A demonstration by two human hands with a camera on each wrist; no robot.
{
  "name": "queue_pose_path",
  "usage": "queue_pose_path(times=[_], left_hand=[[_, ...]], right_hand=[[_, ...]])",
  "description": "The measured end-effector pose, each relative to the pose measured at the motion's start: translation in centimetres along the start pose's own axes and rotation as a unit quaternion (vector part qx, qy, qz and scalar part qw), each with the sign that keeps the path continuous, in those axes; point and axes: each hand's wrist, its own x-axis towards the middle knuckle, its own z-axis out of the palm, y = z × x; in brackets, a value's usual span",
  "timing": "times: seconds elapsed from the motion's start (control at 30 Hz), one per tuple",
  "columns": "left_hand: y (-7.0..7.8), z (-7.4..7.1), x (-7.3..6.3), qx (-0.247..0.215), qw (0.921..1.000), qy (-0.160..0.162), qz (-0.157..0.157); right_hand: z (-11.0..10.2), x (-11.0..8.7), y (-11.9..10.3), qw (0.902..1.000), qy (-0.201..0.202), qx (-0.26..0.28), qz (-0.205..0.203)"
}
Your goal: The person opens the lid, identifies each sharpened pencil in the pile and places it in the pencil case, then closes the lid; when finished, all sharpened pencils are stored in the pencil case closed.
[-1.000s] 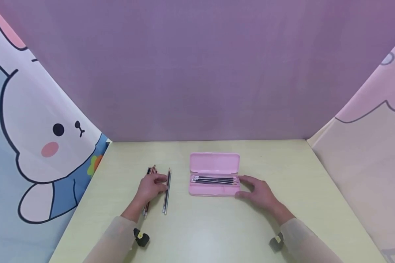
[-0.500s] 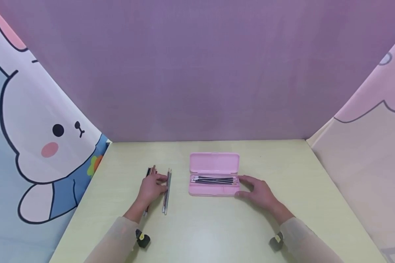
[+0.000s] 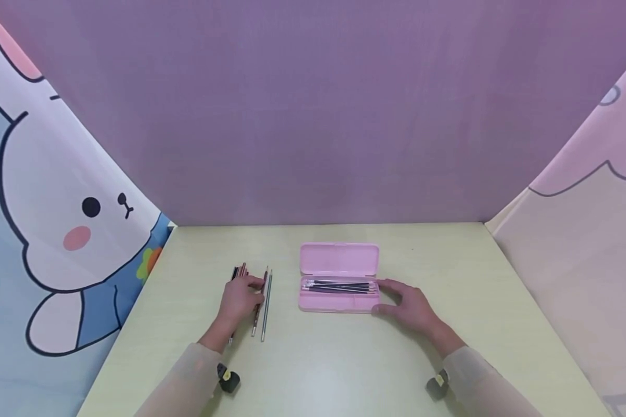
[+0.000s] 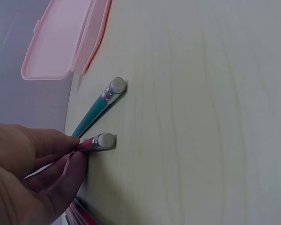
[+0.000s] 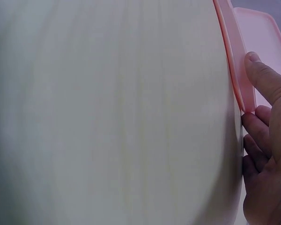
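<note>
In the head view my left hand [image 3: 237, 301] is on the left part of the table. Its thumb and fingers pinch a red pencil [image 4: 88, 145], whose white eraser end shows in the left wrist view. Close beside that pencil lies a teal pencil [image 4: 96, 111], apart from it at the eraser end. More pencils [image 3: 241, 270] lie partly hidden under the left hand. A pink pencil case [image 3: 318, 302] stands with its lid up, several dark pencils [image 3: 339, 286] lying inside. At its right end my right hand [image 3: 409, 305] holds the case, thumb on the near corner.
The pale wooden table [image 3: 313, 370] runs back to a purple wall panel [image 3: 334, 145]. A rabbit-print cloth [image 3: 57, 231] hangs at the left and a pink and cream one [image 3: 594, 260] at the right. A small dark camera [image 3: 229, 381] sits at the left wrist.
The red pencil in my left hand has been drawn a little to the left, opening a gap to the teal pencil. The right hand and the pencil case have stayed in place.
</note>
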Motion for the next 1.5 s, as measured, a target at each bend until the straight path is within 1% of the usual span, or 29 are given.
queue_pose_path(times=[0.13, 0.27, 0.37, 0.43, 0.53, 0.63, 0.7, 0.93, 0.97, 1.07, 1.17, 1.23, 1.3, 1.4, 1.5], left_hand=[[0.1, -0.2, -0.1, -0.038, 0.9991, -0.003, -0.017], [0.1, -0.5, -0.1, -0.061, 0.998, -0.001, -0.017], [0.0, -0.7, -0.1, -0.071, 0.9973, -0.011, -0.015], [0.0, -0.9, -0.1, -0.09, 0.9956, -0.021, -0.018], [-0.1, -1.1, 0.1, -0.133, 0.9901, -0.036, -0.026], [0.1, -1.3, 0.3, -0.182, 0.9813, -0.048, -0.037], [0.4, -1.5, 0.3, -0.203, 0.9769, -0.052, -0.041], [1.8, -1.8, 0.3, -0.232, 0.9692, -0.073, -0.036], [2.1, -1.8, 0.3, -0.242, 0.9665, -0.079, -0.036], [3.1, -1.7, 0.5, -0.256, 0.962, -0.092, -0.025], [4.4, -1.4, 0.8, -0.262, 0.959, -0.107, -0.016], [5.3, -1.2, 1.0, -0.262, 0.9571, -0.123, -0.01], [6.2, -0.8, 1.1, -0.255, 0.9569, -0.139, -0.002], [7.4, -0.3, 1.4, -0.227, 0.9606, -0.16, 0.02], [8.7, 0.1, 1.7, -0.18, 0.9675, -0.171, 0.051]], right_hand=[[0.0, 0.0, -0.1, 1.0, 0.0, 0.001, 0.007], [0.0, 0.0, -0.2, 0.9999, -0.005, 0.004, 0.016], [0.0, -0.1, -0.2, 0.9998, -0.005, 0.003, 0.019], [0.0, 0.0, -0.3, 0.9998, -0.004, 0.004, 0.019], [0.0, 0.0, -0.2, 0.9998, -0.004, 0.006, 0.019], [0.0, -0.1, -0.1, 0.9998, -0.004, 0.009, 0.019], [0.0, -0.1, -0.1, 0.9997, -0.004, 0.01, 0.02], [0.0, -0.1, -0.2, 0.9997, -0.004, 0.012, 0.021], [0.0, -0.1, -0.2, 0.9997, -0.004, 0.012, 0.021], [-0.1, -0.1, -0.3, 0.9997, -0.002, 0.014, 0.018], [-0.2, -0.2, -0.4, 0.9997, -0.002, 0.017, 0.019], [-0.2, -0.2, -0.4, 0.9996, -0.002, 0.02, 0.019], [-0.2, -0.2, -0.4, 0.9996, -0.004, 0.02, 0.021], [-0.1, -0.3, -0.5, 0.9997, -0.003, 0.02, 0.017], [0.0, -0.3, -0.6, 0.9995, -0.005, 0.023, 0.022]])
